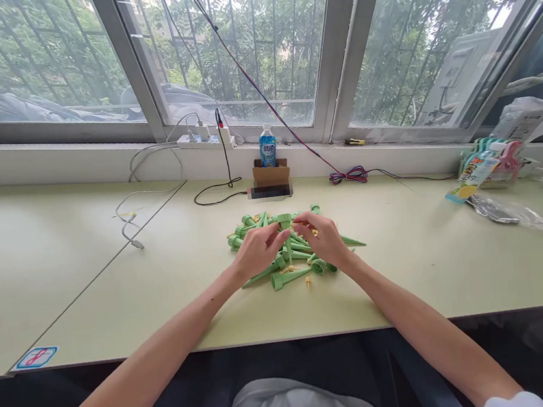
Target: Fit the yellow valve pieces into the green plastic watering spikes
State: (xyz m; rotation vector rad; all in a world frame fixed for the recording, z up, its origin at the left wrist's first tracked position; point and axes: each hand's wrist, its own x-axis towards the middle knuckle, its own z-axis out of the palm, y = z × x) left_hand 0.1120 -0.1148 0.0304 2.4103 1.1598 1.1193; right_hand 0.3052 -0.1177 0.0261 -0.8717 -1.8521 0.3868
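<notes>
A heap of green plastic cone spikes (293, 256) lies on the pale green table (115, 293), with a few small yellow pieces (308, 282) among them. My left hand (257, 249) pinches one upright green spike (285, 223) at its wide top end, above the heap. My right hand (323, 235) is closed beside it, its fingertips meeting the same spike's top and pinching something small and yellowish. Both forearms reach in from the near edge.
A small cardboard box (271, 176) and a blue-labelled bottle (268, 147) stand at the back by the window sill. A power strip (205, 139) with cables sits on the sill. Packaged goods and plastic wrap (488, 172) lie at the right. A white cable (130, 229) lies left.
</notes>
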